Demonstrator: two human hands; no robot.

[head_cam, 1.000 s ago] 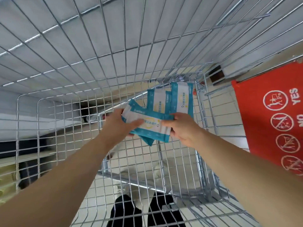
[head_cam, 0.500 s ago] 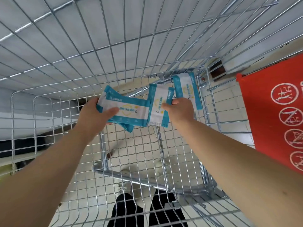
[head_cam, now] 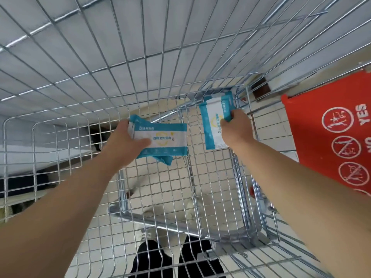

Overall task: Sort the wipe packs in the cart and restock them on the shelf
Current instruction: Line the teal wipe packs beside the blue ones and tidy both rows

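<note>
Fingers [head_cam: 141, 143] of our left hand [head_cam: 125, 145] are curled round the left stack [head_cam: 162, 138] of wipe packs. The thumb is pressed on the printed face and the other fingers are hidden underneath. This stack sits just to the 9 o'clock side of the middle of our view, with its long side running from 9 to 3 o'clock. Its top pack is white with teal bands along both long edges, and a teal corner of a lower pack pokes out at 5 o'clock. We cannot count the packs in it.

Our right hand [head_cam: 236, 129] grips the right stack [head_cam: 211, 127] at about 2 o'clock. The thumb lies across the front and the fingers are wrapped over the 3 o'clock edge. This stack runs from 12 to 6 o'clock, and another pack's teal edge shows behind the front one at 1 o'clock. The two stacks are apart, with bare mesh between them.

Both stacks are inside the wire cart [head_cam: 112, 81], the right one close to its corner at 1 o'clock. We cannot tell whether either stack touches the mesh floor.

At 3 o'clock a red panel [head_cam: 301, 137] carries round pictograms with YES and NO. Through the mesh at 6 o'clock we see black trouser legs [head_cam: 152, 259] above pale floor tiles [head_cam: 174, 189].
</note>
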